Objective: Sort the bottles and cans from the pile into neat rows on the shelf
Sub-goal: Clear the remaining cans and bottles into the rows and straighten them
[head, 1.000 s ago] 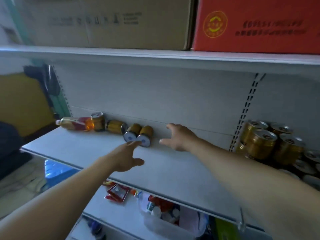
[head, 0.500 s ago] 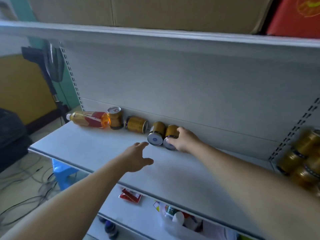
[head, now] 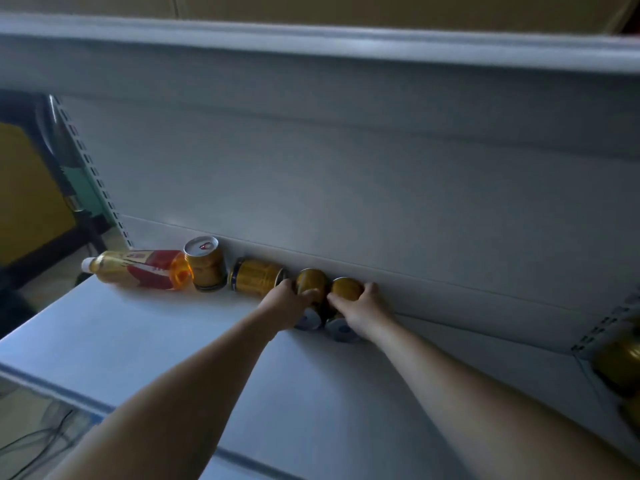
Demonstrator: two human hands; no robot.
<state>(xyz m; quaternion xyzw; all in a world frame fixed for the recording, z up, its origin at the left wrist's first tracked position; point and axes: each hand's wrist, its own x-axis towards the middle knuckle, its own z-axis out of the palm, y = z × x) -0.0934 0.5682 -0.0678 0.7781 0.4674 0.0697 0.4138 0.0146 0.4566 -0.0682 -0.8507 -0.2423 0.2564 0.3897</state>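
While little of the sorting is looking done, the shelf (head: 166, 344) is carrying a ragged line of things along its back wall rather than neat rows. At the left end the bottle (head: 138, 270) is lying on its side, cap pointing past the shelf's left edge, base just beside the upright can (head: 206, 266), the only one standing. Next to that, the side can (head: 258, 277) is lying lengthways along the wall. Beyond it the left can (head: 311, 280) and the right can (head: 347, 288) are lying side by side, close together, their pale ends facing the camera. Well apart, at the right edge of the view, the far cans (head: 618, 362) are showing only as a gold blur; whether they are piled or in rows I cannot tell.

So I am judging that nearly everything is waiting to be done: three cans and the bottle are needing to be stood up and lined up.

The left grip (head: 285, 304) is wrapping the left can from above, fingers curling round its body. The right grip (head: 365, 311) is doing the same with the right can, clasping both its flanks. Each can is lying under its grip, with the far end poking out toward the wall and the near end peeking out below the palm. Both appear to be resting on the shelf, not lifted.
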